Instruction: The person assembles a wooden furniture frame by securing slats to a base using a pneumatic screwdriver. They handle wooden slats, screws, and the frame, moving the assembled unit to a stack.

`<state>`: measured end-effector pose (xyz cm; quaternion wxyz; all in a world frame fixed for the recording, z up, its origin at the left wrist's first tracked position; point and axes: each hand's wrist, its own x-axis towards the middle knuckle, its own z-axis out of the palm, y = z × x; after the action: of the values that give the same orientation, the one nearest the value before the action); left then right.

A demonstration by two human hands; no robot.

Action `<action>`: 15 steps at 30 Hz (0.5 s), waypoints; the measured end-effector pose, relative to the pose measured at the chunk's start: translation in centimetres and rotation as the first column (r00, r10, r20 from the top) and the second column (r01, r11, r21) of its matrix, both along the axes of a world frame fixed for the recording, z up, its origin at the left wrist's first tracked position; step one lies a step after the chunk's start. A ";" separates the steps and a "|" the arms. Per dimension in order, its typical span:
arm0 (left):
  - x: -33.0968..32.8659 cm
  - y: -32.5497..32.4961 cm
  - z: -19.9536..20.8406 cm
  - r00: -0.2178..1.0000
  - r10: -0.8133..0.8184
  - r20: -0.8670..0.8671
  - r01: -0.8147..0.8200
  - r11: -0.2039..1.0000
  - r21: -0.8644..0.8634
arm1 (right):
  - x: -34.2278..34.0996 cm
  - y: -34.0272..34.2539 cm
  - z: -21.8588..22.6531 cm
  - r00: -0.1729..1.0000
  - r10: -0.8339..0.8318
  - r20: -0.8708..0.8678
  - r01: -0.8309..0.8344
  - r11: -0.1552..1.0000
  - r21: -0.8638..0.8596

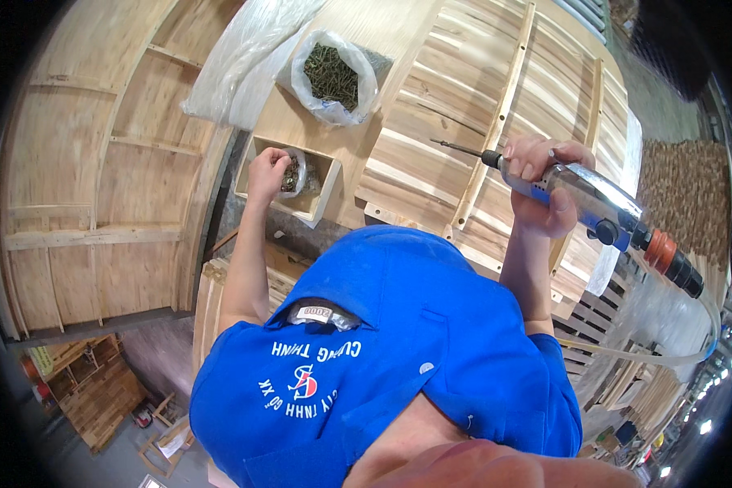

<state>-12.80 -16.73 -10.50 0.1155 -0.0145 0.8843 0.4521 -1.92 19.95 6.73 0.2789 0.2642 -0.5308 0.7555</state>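
Observation:
My left hand [268, 172] reaches into a small wooden box [321, 189] lined with a plastic bag of dark screws [291, 175], its fingers closed among the screws. My right hand [542, 189] grips a blue and silver air screwdriver [598, 205], held level with its long bit [457, 148] pointing left over the slatted wooden panel [431, 130]. An orange fitting and a clear hose [712, 321] trail from the tool's rear to the right. My blue shirt fills the lower middle of the view.
A larger open bag of screws [331, 77] sits beyond the small box, beside a clear plastic sheet [244, 57]. A framed plywood panel [98, 187] stands at the left. Stacks of wooden slats [691, 203] lie at the right.

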 end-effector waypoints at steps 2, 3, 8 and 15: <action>-0.1 1.7 1.1 0.997 0.004 0.078 -0.015 0.990 0.142 | 0.2 0.3 0.1 1.000 -0.019 -0.004 0.019 1.000 0.010; -0.2 4.0 2.7 0.993 -0.018 0.121 -0.009 0.976 0.219 | 0.2 0.4 0.1 0.999 -0.031 -0.008 0.031 0.999 0.003; 0.1 15.1 4.1 0.929 -0.272 0.251 0.089 0.823 0.561 | 0.1 1.0 0.4 0.997 -0.056 -0.051 0.056 0.998 0.007; -0.5 25.0 3.8 0.840 -0.493 0.228 0.178 0.647 0.742 | 0.7 3.7 -0.3 0.975 -0.221 0.007 0.221 0.975 0.022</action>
<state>-13.30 8.28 -6.74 0.3790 0.1034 0.5896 0.7057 -1.21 23.67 6.39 0.3558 0.2026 -0.5663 0.7153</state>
